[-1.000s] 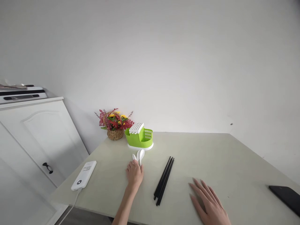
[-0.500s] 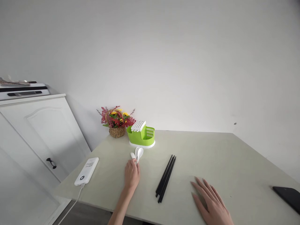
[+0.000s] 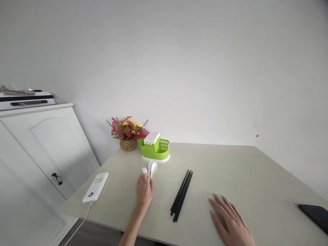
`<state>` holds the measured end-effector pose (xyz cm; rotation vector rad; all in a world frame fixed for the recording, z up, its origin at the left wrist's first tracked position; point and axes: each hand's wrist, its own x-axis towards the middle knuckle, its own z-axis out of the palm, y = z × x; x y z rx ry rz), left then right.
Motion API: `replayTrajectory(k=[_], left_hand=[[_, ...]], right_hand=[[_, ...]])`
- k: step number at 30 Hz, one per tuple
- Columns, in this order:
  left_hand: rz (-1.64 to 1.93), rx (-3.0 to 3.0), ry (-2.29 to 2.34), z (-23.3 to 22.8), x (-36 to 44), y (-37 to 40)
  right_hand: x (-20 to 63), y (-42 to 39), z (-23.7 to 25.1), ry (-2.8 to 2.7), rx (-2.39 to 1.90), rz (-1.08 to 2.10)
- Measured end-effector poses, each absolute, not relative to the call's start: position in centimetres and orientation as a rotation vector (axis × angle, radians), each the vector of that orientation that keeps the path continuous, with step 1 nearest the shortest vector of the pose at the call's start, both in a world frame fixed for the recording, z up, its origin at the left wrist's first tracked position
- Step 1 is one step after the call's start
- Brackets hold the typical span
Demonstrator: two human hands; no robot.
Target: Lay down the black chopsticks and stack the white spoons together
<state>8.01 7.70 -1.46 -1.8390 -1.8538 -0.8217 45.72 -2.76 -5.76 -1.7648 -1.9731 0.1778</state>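
Observation:
My left hand (image 3: 145, 190) lies on the beige table (image 3: 230, 171), its fingers closed over the handles of white spoons (image 3: 151, 168) whose bowls stick out past my fingertips. Just beyond them stands a green cutlery holder (image 3: 155, 149) with a white slotted lid. A bundle of black chopsticks (image 3: 181, 195) lies to the right of that hand. My right hand (image 3: 230, 222) rests flat on the table, fingers spread, holding nothing.
A small basket of red and yellow flowers (image 3: 128, 133) sits at the far left corner. A white power bank (image 3: 95, 187) with a cable lies near the left edge. A black phone (image 3: 315, 213) lies at the right. A white cabinet (image 3: 38, 147) stands left.
The view has shifted slightly. My left hand has stayed on the spoons, and my right hand has not moved on the table.

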Motion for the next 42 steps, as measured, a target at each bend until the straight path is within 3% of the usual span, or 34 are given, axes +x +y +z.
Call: replayTrajectory(k=[13, 28, 34, 42], left_hand=[[-1.227, -1.987, -1.605, 1.7, 9.3, 5.6], [-1.139, -1.928, -1.621, 1.9, 8.5, 5.0], [-1.333, -1.834, -1.729, 1.1, 8.5, 5.3], [-1.315, -1.935, -1.733, 1.5, 8.4, 4.8]], right_hand=[[45.8, -2.9, -5.7, -2.022, -1.789, 0.189], [45.3, -3.1, -5.0, -1.958, -1.779, 0.274], [44.3, -3.6, -4.8, -1.825, -1.750, 0.148], [43.8, -4.1, -4.3, -1.771, -1.773, 0.188]])
